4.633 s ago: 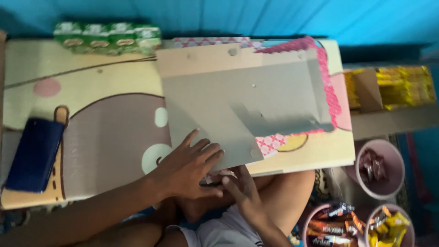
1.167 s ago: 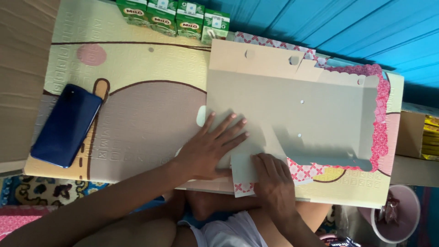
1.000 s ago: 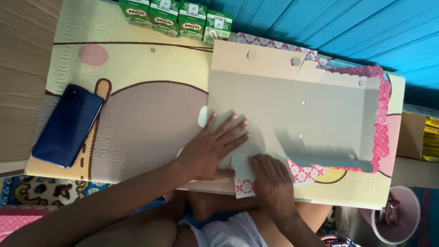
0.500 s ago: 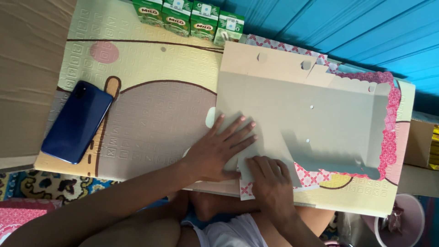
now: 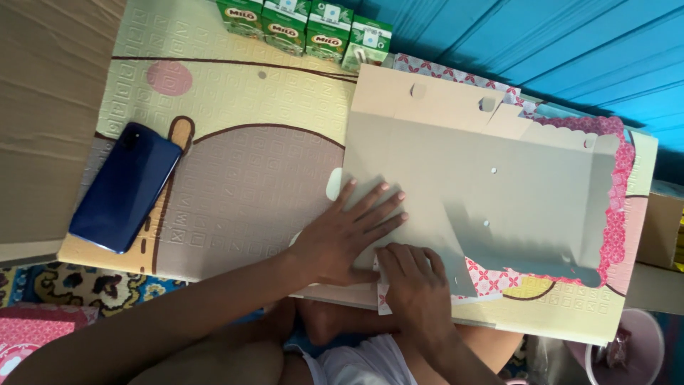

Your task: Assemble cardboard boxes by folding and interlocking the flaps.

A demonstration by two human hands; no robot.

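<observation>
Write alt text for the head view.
Left hand lies flat on a grey cardboard sheet while the right hand presses its near corner, on a patterned mat. A blue phone lies left; green drink cartons stand behind.

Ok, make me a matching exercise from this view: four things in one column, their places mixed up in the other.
Things:
1. blue phone
2. green drink cartons
3. left hand
4. right hand

Places:
A. far edge of the mat
B. flat on the grey cardboard sheet, fingers spread
C. left end of the mat
D. at the cardboard's near edge

Pairs: 1-C, 2-A, 3-B, 4-D
</observation>
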